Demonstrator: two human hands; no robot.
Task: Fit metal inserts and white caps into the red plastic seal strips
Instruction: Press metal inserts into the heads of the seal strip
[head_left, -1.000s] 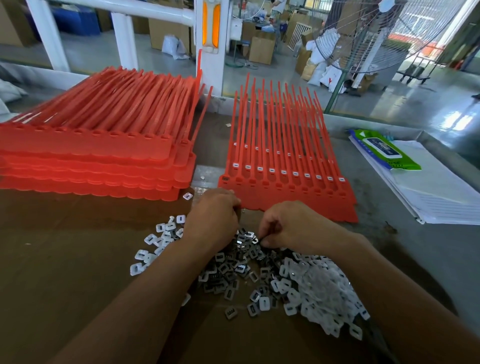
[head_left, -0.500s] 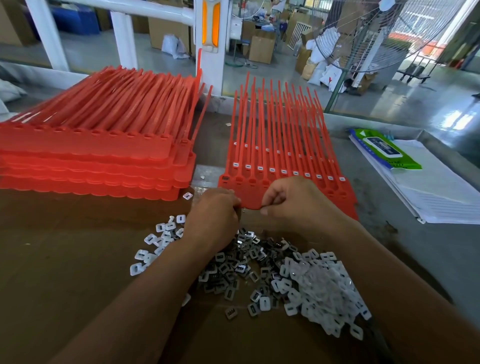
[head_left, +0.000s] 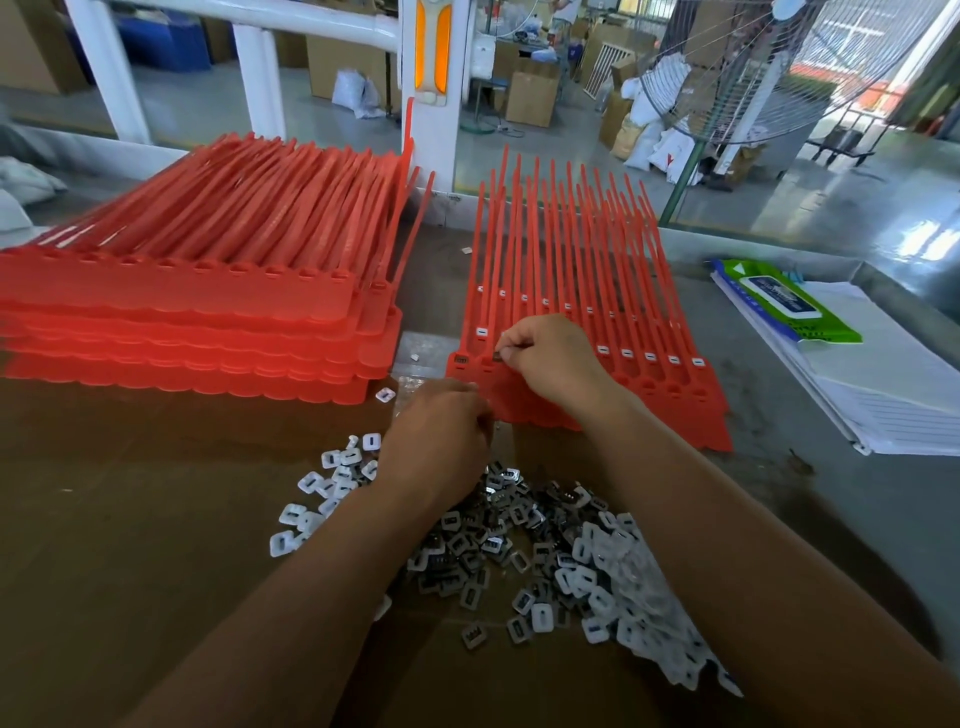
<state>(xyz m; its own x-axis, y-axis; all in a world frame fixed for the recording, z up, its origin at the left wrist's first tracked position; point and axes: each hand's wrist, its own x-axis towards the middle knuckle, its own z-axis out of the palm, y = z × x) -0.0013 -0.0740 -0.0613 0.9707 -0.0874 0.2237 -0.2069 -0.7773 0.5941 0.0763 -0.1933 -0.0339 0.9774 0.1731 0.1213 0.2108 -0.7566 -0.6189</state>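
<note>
Workbench (head_left: 130, 519): metal insert (head_left: 497, 357) between right fingers (head_left: 513, 342)

seal strips (head_left: 670, 405): uniform red-orange; fitted heads show a small white cap with a dark slot. stacked strips (head_left: 197, 322): same red-orange. loose caps (head_left: 340, 467): white, dark-slotted. metal inserts (head_left: 498, 525): silver-grey. work surface (head_left: 130, 545): plain brown. pack (head_left: 789, 306): green and blue. paper pad (head_left: 904, 395): white, finely ruled.
</note>
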